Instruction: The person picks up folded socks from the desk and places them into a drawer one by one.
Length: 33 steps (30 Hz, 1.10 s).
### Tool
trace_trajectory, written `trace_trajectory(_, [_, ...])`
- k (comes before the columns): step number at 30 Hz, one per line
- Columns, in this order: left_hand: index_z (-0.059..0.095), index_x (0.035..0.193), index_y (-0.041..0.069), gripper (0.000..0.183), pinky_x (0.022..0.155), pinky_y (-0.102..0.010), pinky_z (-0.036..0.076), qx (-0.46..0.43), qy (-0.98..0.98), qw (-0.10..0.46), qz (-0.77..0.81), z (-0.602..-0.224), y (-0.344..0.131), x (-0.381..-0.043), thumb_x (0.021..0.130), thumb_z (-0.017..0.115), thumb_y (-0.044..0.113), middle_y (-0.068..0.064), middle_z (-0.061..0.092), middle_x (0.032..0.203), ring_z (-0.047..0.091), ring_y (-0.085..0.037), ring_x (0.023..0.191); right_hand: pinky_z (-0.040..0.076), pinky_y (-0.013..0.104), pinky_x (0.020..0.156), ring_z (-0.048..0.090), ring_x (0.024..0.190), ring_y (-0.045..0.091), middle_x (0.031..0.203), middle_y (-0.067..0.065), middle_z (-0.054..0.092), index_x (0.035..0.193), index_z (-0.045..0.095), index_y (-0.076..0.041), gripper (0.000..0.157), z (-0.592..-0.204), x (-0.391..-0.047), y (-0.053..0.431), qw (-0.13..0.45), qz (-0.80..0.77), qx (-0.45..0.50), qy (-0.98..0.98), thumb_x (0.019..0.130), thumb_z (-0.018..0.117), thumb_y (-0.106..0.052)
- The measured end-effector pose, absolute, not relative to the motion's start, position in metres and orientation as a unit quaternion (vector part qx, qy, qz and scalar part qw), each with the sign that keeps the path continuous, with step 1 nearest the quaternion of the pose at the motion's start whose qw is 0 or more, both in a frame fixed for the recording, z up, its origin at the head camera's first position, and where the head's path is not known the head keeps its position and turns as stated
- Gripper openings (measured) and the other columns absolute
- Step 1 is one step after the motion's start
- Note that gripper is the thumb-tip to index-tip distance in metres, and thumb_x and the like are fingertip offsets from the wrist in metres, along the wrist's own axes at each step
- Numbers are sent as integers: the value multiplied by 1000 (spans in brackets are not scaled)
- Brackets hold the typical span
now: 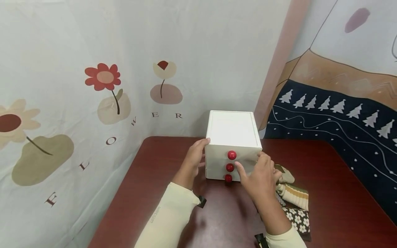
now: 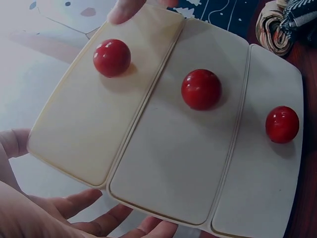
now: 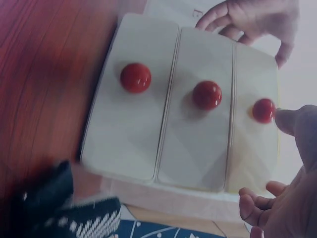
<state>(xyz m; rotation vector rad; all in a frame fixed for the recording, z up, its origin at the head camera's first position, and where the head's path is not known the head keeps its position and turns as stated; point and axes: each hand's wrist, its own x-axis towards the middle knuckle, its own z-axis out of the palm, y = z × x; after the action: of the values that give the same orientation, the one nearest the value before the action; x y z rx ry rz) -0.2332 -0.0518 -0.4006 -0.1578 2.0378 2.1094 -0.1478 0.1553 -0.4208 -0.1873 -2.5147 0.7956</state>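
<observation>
Right hand [image 1: 260, 179] fullest in head view

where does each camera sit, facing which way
Head: worn on head, facing forward and down at the white drawer box; left hand, right hand, sleeves show.
Left wrist: worn there, facing the drawer fronts; both hands partly show.
Right wrist: worn there, facing the same fronts; both hands show.
Wrist views share three red knobs.

In front of you stood a dark reddish-brown table [image 1: 335, 196], and on it rested a white box [image 1: 234, 129] with three red knobs; to its right lay several folded cloth pieces [image 1: 294, 197], close together
</observation>
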Motion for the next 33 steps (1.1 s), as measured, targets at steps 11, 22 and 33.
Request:
trace_trajectory(11, [59,154,13,66,114,-72,47,-59,705,78,703,-405,-47,-232,103,59,56,-17,59,156,59,-44,141,32,65,88,62,106,42,105,19,67,112,63,-2,54,-420,-157,129,239,250,-46,-937,98,79,-52])
trace_trajectory(22, [57,156,13,70,114,-71,46,-61,707,83,700,-406,-48,-232,102,60,57,-19,54,162,55,-47,143,43,59,72,72,76,46,80,21,76,95,72,-2,35,-417,-165,114,316,254,-47,-913,100,76,-37])
trace_trajectory(33, [58,155,15,69,111,-70,47,-70,707,82,699,-405,-50,-233,101,61,57,-17,58,158,57,-45,141,49,55,56,68,67,46,74,18,71,93,71,-3,29,-420,-152,109,311,277,-66,-907,96,76,-32])
